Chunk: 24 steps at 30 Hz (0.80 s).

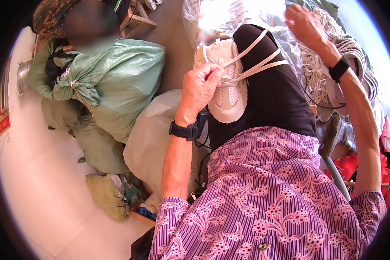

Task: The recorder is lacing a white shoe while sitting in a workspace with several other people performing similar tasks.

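A cream lace-up sneaker (226, 97) rests against my black-trousered leg, its toe toward me. Over its tongue, my left hand (200, 86) is closed in a pinch on the pale shoelace (260, 67). Loops and lengths of that lace stretch rightward from the pinch across my knee. My right hand (305, 27) is raised at the upper right, apart from the shoe and near a heap of pale laces (314, 71). Its fingers are blurred and partly washed out by glare, so whether they grip anything cannot be made out.
Large green sacks (117, 78) and a translucent bag (154, 134) bulge on my left. More pale shoes and laces pile up at the right, over a metal-legged stand (336, 175). Red packages (344, 167) lie below. Another person sits at the upper left beside a wooden stool (138, 19).
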Each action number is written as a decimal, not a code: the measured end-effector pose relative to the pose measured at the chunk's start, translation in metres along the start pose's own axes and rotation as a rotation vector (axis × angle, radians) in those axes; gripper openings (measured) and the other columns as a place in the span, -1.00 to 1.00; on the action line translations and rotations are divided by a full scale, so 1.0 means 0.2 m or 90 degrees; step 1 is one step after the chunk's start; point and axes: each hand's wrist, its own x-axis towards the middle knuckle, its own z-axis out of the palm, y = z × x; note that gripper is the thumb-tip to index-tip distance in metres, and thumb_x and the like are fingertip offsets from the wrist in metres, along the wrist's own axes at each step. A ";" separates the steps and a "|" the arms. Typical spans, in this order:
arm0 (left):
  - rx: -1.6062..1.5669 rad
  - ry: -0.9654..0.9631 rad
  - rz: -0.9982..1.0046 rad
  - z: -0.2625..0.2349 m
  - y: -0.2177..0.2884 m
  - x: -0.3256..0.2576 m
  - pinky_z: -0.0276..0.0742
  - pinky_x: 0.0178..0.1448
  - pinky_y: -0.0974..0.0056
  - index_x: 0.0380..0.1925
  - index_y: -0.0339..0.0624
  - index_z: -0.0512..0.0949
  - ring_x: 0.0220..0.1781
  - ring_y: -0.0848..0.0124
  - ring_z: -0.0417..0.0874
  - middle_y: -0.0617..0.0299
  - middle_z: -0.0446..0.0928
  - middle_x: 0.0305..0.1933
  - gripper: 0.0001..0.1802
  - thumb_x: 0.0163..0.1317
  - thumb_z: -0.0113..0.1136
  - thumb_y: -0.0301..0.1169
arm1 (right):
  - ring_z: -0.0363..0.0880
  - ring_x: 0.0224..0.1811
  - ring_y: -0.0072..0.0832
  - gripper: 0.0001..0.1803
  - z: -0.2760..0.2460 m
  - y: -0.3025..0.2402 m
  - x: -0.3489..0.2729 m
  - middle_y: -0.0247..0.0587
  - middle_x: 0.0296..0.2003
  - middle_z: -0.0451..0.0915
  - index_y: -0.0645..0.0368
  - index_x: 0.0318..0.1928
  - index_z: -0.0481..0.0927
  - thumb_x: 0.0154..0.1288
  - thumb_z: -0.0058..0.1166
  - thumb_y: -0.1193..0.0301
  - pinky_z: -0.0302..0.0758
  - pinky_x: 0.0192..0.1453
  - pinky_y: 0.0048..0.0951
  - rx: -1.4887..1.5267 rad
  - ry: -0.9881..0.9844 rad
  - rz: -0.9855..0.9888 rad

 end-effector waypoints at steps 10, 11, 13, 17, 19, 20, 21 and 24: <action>0.214 -0.148 -0.039 0.08 0.04 0.17 0.46 -0.43 0.40 -0.26 -0.31 0.67 -0.58 0.58 0.49 0.33 0.51 -0.58 -0.80 0.27 0.10 -0.45 | 0.48 -0.16 -0.41 -0.94 -0.13 -0.71 -0.11 -0.42 -0.40 0.54 0.03 -0.51 0.66 0.00 0.14 0.39 0.28 0.11 -0.18 0.314 -0.111 -0.235; 0.243 -0.176 -0.044 0.08 0.04 0.19 0.46 -0.43 0.39 -0.29 -0.32 0.66 -0.58 0.57 0.50 0.32 0.51 -0.58 -0.81 0.25 0.09 -0.48 | 0.48 -0.16 -0.42 -0.94 -0.12 -0.73 -0.11 -0.43 -0.41 0.54 0.02 -0.51 0.66 -0.01 0.15 0.39 0.27 0.10 -0.18 0.324 -0.087 -0.240; 0.287 -0.232 -0.062 0.08 0.05 0.25 0.46 -0.44 0.38 -0.34 -0.34 0.65 -0.57 0.54 0.51 0.29 0.52 -0.57 -0.83 0.20 0.07 -0.54 | 0.49 -0.16 -0.43 -0.95 -0.10 -0.75 -0.13 -0.45 -0.43 0.53 0.01 -0.50 0.67 -0.03 0.16 0.39 0.27 0.09 -0.18 0.325 -0.100 -0.233; 0.351 -0.266 -0.044 0.08 0.06 0.30 0.58 -0.17 0.21 -0.33 -0.25 0.69 -0.42 0.24 0.70 -0.04 0.63 -0.49 -0.77 0.04 0.16 -0.42 | 0.49 -0.12 -0.42 -0.91 -0.09 -0.76 -0.14 -0.44 -0.37 0.53 0.01 -0.44 0.66 -0.04 0.19 0.39 0.28 0.10 -0.22 0.284 -0.103 -0.207; 0.364 -0.267 -0.056 0.09 0.07 0.30 0.58 -0.18 0.21 -0.34 -0.27 0.68 -0.42 0.23 0.70 -0.06 0.63 -0.47 -0.78 0.02 0.18 -0.42 | 0.49 -0.09 -0.40 -0.82 -0.10 -0.76 -0.14 -0.42 -0.30 0.51 0.02 -0.34 0.64 -0.06 0.20 0.39 0.29 0.10 -0.22 0.297 -0.071 -0.174; 0.361 -0.266 -0.043 0.09 0.07 0.30 0.54 -0.27 0.26 -0.33 -0.30 0.66 -0.46 0.33 0.64 0.05 0.60 -0.48 -0.80 0.05 0.13 -0.48 | 0.49 -0.08 -0.39 -0.77 -0.10 -0.76 -0.13 -0.40 -0.27 0.51 0.02 -0.29 0.63 -0.06 0.21 0.39 0.29 0.10 -0.22 0.311 -0.038 -0.163; 0.357 -0.265 -0.041 0.10 0.07 0.30 0.49 -0.36 0.30 -0.32 -0.32 0.63 -0.49 0.42 0.58 0.15 0.56 -0.49 -0.81 0.08 0.08 -0.55 | 0.48 -0.07 -0.38 -0.74 -0.09 -0.75 -0.13 -0.39 -0.24 0.50 0.02 -0.26 0.62 -0.07 0.22 0.39 0.29 0.10 -0.21 0.309 -0.056 -0.160; 0.273 -0.259 -0.090 0.09 0.07 0.30 0.42 -0.47 0.35 -0.31 -0.34 0.61 -0.54 0.52 0.50 0.27 0.52 -0.51 -0.81 0.10 0.04 -0.62 | 0.48 -0.06 -0.37 -0.66 -0.09 -0.74 -0.13 -0.38 -0.21 0.48 0.02 -0.20 0.60 -0.09 0.25 0.39 0.29 0.10 -0.20 0.324 -0.066 -0.161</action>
